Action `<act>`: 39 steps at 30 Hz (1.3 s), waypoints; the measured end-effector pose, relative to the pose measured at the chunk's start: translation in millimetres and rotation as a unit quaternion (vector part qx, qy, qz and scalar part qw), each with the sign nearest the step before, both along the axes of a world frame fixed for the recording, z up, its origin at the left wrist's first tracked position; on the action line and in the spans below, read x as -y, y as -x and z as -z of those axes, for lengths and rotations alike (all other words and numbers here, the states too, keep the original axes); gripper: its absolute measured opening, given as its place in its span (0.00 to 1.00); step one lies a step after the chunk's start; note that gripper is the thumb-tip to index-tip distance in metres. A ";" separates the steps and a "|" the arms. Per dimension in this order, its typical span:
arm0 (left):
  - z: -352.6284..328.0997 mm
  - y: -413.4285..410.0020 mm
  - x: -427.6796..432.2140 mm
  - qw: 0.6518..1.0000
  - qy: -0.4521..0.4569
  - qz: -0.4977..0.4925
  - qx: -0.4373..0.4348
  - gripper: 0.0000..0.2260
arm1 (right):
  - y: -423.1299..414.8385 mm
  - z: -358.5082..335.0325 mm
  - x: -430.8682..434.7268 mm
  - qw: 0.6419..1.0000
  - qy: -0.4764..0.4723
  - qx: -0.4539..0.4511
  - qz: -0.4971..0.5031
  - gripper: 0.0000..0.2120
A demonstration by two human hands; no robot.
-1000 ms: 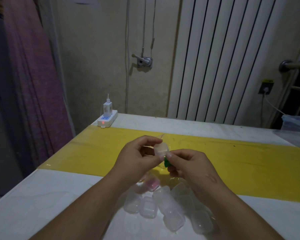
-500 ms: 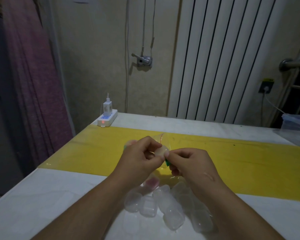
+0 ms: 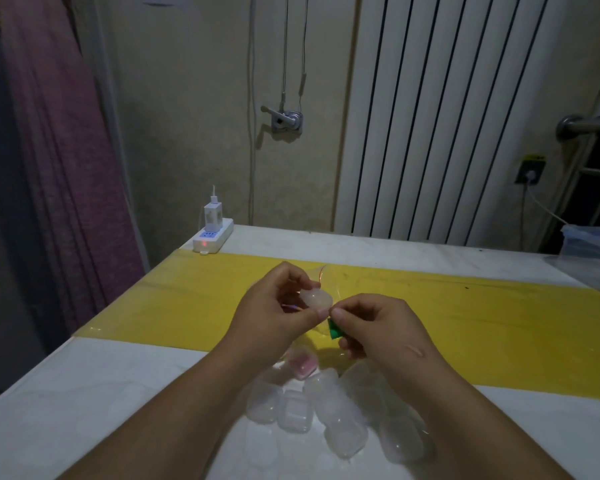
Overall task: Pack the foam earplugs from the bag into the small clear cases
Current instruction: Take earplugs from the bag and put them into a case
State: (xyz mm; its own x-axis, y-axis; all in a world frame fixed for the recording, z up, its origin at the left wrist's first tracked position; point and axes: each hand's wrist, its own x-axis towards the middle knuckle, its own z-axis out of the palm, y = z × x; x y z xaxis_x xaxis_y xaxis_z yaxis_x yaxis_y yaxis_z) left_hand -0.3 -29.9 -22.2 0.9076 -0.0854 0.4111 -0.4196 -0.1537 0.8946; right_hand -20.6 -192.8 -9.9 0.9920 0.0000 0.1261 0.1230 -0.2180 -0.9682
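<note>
Head view. Left hand [image 3: 274, 306]: gripped one clear case [image 3: 316, 298], raised above the table [image 3: 84, 393]. Right hand [image 3: 378, 327]: pinched a green earplug [image 3: 334, 330] just beside that case, not yet inside. Pile [image 3: 343, 420] of cases below: one pink-tinted case [image 3: 302, 365], likely filled; others looked empty. Judged early; most packing remained.
</note>
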 end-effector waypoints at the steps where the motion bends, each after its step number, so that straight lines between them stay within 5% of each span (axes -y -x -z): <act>1: 0.6 0.0 0.3 1.000 0.003 0.000 0.001 0.13 | 0.6 -0.1 -1.7 0.999 -0.031 -0.019 -0.013 0.05; 7: -0.9 2.0 2.4 1.000 0.009 -0.003 -0.003 0.10 | 1.6 -3.3 -3.0 0.991 -0.120 -0.054 -0.023 0.05; 19: 3.5 0.6 0.9 0.999 -0.047 -0.018 0.020 0.07 | 2.4 -1.2 -3.8 0.999 -0.033 -0.021 0.010 0.08; 25: -7.7 0.6 -0.1 0.994 0.095 -0.008 -0.054 0.02 | 0.7 1.0 -2.8 0.999 -0.017 -0.020 0.042 0.09; 27: -9.9 -0.1 -1.1 0.991 0.112 -0.004 -0.067 0.09 | 0.0 0.8 -1.4 0.999 -0.019 -0.019 0.043 0.08; 30: -10.4 1.5 -1.4 0.993 0.090 0.007 -0.077 0.18 | -1.2 -1.3 1.9 0.998 -0.037 -0.014 0.043 0.05; 39: -3.8 -0.4 -2.3 0.997 -0.034 -0.035 -0.058 0.16 | -2.3 -3.9 6.1 0.991 -0.067 0.050 0.103 0.06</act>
State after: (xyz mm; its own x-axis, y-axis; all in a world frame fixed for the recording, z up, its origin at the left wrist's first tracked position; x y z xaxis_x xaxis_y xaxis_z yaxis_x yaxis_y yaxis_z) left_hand 0.1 -27.6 -18.4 0.9531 -0.0449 0.2993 -0.3011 -0.2403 0.9228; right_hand -18.3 -198.8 -6.0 0.9520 -0.2237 0.2091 0.1863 -0.1185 -0.9753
